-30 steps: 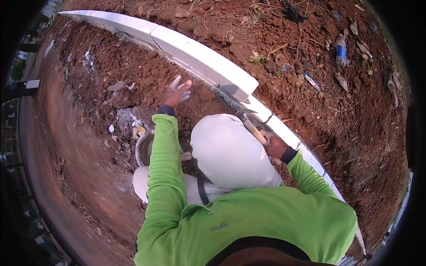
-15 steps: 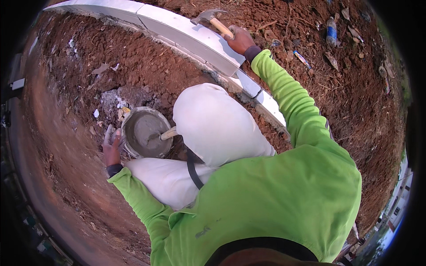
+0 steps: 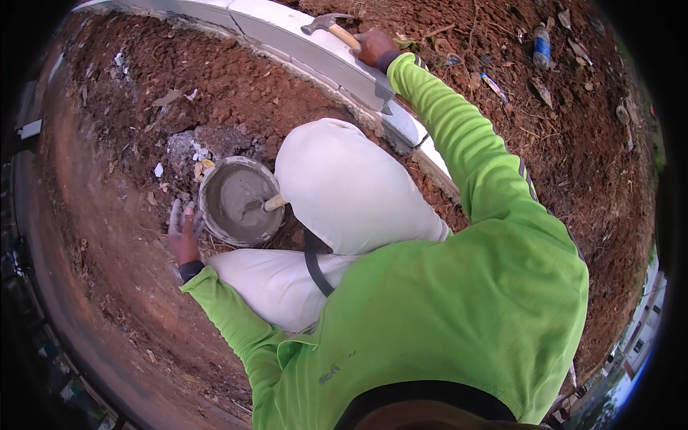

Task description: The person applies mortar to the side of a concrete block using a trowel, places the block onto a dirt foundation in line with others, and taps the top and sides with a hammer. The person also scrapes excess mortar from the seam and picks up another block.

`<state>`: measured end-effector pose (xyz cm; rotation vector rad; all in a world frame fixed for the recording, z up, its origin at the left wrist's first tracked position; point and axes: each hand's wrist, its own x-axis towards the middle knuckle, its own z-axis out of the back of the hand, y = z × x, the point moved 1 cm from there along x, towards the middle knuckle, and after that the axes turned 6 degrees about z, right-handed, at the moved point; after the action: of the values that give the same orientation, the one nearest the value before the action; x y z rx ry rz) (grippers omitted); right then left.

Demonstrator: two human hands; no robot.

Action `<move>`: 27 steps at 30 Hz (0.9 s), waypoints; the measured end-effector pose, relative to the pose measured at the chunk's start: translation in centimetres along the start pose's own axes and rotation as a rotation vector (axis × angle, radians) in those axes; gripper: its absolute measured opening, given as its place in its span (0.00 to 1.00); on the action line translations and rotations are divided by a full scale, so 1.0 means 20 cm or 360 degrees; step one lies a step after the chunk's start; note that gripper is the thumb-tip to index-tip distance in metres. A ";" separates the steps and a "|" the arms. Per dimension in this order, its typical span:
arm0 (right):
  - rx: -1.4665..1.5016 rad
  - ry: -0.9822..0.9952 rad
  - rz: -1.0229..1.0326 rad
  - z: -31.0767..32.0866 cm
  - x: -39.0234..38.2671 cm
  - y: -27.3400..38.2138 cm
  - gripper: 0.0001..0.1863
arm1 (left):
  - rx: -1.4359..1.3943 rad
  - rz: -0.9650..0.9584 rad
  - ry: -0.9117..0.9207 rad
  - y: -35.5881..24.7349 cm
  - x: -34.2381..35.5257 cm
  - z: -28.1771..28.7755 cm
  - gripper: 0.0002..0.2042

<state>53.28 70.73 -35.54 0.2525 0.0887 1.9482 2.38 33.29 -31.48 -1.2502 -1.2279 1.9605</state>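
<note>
In my right hand [image 3: 370, 47] is a claw hammer [image 3: 341, 34] with a wooden handle, held at the top of the white concrete kerb [image 3: 287, 32]. My left hand [image 3: 183, 233], its fingers apart and dusted with grey, rests beside a round bucket [image 3: 206, 201] of wet grey mortar [image 3: 238, 190]; whether it touches the bucket I cannot tell. A tool with a wooden handle [image 3: 274, 203] stands in the mortar, partly hidden by my knee [image 3: 330, 165] in pale trousers.
Red-brown soil [image 3: 129, 129] lies on both sides of the kerb. Beyond it are a plastic bottle [image 3: 541, 46] and a small wrapper [image 3: 494, 87]. Paper scraps [image 3: 201, 150] lie behind the bucket. A track [image 3: 50, 215] runs along the far left.
My right hand has moved the hammer up to the kerb's upper edge from beside my knee. My left hand has come down and left, beside the bucket, which now shows fully.
</note>
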 end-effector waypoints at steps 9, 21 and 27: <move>0.0106 0.0202 0.0232 0.02 0.02 -0.16 0.26 | -0.0082 -0.0019 0.0042 -0.02 -0.02 -0.01 0.33; -0.0078 0.0233 0.0270 0.12 -0.06 -0.11 0.26 | -0.0015 -0.0002 0.0104 0.00 0.03 -0.04 0.33; 0.0333 0.0066 0.0659 0.81 -0.26 0.89 0.22 | -0.0063 -0.0024 0.0025 0.03 0.04 -0.02 0.31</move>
<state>42.63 58.13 -17.22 0.3924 0.2873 2.3589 2.31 33.82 -32.33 -1.2697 -1.2710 1.9210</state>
